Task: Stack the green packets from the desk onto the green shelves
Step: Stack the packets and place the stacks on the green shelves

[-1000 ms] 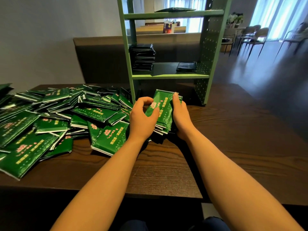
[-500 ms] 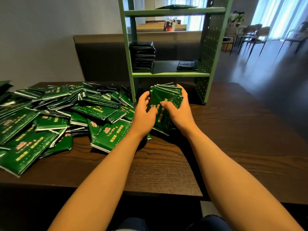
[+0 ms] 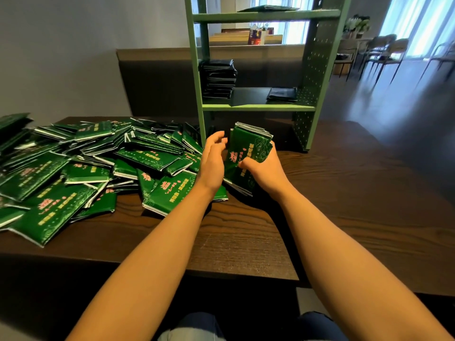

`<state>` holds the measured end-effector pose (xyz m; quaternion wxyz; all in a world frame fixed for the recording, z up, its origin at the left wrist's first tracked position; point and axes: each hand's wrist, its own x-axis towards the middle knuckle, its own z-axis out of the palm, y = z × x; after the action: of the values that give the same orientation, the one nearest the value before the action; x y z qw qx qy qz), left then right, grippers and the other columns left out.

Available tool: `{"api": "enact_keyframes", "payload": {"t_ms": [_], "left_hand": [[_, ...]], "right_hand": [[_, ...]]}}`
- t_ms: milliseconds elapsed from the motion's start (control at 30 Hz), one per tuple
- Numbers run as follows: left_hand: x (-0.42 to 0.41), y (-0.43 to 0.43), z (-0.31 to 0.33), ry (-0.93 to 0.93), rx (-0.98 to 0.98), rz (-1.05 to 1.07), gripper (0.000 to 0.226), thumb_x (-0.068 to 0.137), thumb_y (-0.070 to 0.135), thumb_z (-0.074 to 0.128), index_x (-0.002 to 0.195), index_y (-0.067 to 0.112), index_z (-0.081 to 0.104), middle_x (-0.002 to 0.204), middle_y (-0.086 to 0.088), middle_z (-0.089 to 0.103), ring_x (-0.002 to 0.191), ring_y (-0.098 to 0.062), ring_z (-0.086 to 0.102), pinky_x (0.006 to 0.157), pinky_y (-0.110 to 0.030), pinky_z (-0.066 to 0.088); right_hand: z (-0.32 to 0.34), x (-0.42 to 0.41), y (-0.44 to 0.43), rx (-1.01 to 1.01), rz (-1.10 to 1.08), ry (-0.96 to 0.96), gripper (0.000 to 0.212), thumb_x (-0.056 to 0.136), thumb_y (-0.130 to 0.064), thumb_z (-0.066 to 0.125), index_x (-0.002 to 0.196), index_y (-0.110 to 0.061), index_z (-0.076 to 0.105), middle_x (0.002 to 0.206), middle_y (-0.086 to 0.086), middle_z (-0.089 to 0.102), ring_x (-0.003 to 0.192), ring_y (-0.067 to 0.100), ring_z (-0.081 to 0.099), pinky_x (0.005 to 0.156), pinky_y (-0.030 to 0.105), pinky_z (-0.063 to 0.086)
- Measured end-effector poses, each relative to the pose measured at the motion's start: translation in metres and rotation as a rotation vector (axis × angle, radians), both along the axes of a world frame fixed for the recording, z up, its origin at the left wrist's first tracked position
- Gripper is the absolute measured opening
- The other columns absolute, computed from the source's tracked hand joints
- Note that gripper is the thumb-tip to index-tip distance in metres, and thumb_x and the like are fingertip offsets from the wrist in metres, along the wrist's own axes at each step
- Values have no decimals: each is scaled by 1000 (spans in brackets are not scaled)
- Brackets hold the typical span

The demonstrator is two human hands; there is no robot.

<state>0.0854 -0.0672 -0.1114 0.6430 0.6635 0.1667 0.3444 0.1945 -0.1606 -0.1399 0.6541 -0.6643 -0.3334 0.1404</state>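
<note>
My right hand point(image 3: 264, 169) grips a bundle of several green packets point(image 3: 248, 148), tilted up on edge just above the desk point(image 3: 246, 237) in front of the green shelves point(image 3: 258, 108). Beside the bundle's left edge, my left hand point(image 3: 213, 163) has its fingers relaxed and holds nothing. A big loose heap of green packets point(image 3: 86, 166) covers the desk's left half. On the middle shelf stands a tall stack of packets point(image 3: 218, 78) at the left and a low flat one point(image 3: 282, 94) at the right. One packet point(image 3: 268, 8) lies on the top shelf.
The shelf unit stands on the desk's far side, its perforated right panel point(image 3: 312, 77) reaching the desk top. A grey bench back point(image 3: 157, 77) runs behind it. Chairs point(image 3: 384, 50) and bright windows are far right. Bare dark wood lies to the right of my hands.
The bundle has been lifted and tipped more upright toward the shelves. My left hand has let go of it and now sits beside it; my right hand alone keeps hold.
</note>
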Motion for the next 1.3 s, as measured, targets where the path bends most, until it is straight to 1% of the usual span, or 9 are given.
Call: {"api": "enact_keyframes", "payload": {"t_ms": [167, 267, 500, 600, 800, 967, 1067, 1200, 1300], "left_hand": [[-32, 10, 14, 127, 469, 346, 16, 93, 10, 58, 105, 17, 64, 98, 4, 63, 81, 4, 56, 69, -6, 42], [-59, 12, 15, 331, 645, 429, 6, 89, 21, 61, 92, 25, 64, 91, 7, 64, 83, -11, 58, 71, -26, 46], [-100, 18, 2, 1041, 864, 504, 39, 91, 46, 58, 121, 22, 53, 133, -10, 44, 125, -39, 40, 100, -51, 36], [-102, 19, 0, 1120, 845, 474, 49, 92, 49, 58, 129, 19, 47, 139, -14, 38, 126, -44, 40, 98, -57, 38], [-102, 22, 8, 971, 657, 440, 47, 86, 37, 72, 120, 20, 46, 131, -12, 37, 96, -35, 52, 80, -42, 43], [-107, 26, 15, 665, 492, 401, 33, 86, 18, 70, 113, 24, 51, 124, -7, 49, 95, -24, 54, 77, -33, 39], [-111, 22, 23, 450, 459, 368, 20, 87, 12, 68, 104, 19, 59, 107, 0, 57, 97, -19, 56, 77, -32, 44], [-103, 11, 32, 233, 423, 369, 16, 88, 5, 61, 93, 19, 64, 97, 8, 61, 89, 2, 54, 68, -12, 41], [-86, 3, 33, 180, 419, 367, 19, 88, 2, 56, 93, 19, 65, 99, 4, 63, 86, 4, 54, 65, -2, 39]], "right_hand": [[5, -9, 1, 62, -12, 115, 74, 62, -23, 76, 128, 3, 55, 115, 9, 73, 103, 14, 72, 84, 30, 57], [7, -17, -1, 69, 39, 145, 61, 64, -21, 73, 119, 1, 62, 105, 3, 74, 96, 14, 72, 82, 31, 56], [7, -30, -1, 76, 98, 176, 45, 70, -17, 66, 113, -8, 64, 106, 5, 73, 104, 25, 70, 95, 42, 55], [6, -29, -2, 65, 90, 163, 41, 71, -19, 66, 111, -9, 65, 103, 3, 74, 100, 21, 71, 91, 39, 56], [1, -23, -1, 49, 55, 213, 92, 55, -37, 79, 136, -9, 44, 124, 10, 69, 111, 25, 70, 100, 49, 57], [0, -18, -1, 19, 96, 209, 97, 56, -38, 80, 140, -5, 42, 125, 13, 68, 109, 24, 72, 99, 49, 58], [0, -16, -3, 4, 112, 181, 85, 59, -38, 79, 132, -4, 51, 120, 11, 70, 107, 23, 71, 97, 44, 57], [5, -21, -5, -5, 189, 128, 25, 72, -26, 69, 94, -17, 63, 90, -3, 70, 90, 14, 67, 87, 35, 53], [8, -25, -7, -14, 259, 89, 15, 83, -20, 66, 98, -18, 64, 91, -8, 72, 87, 6, 68, 84, 29, 52]]}}
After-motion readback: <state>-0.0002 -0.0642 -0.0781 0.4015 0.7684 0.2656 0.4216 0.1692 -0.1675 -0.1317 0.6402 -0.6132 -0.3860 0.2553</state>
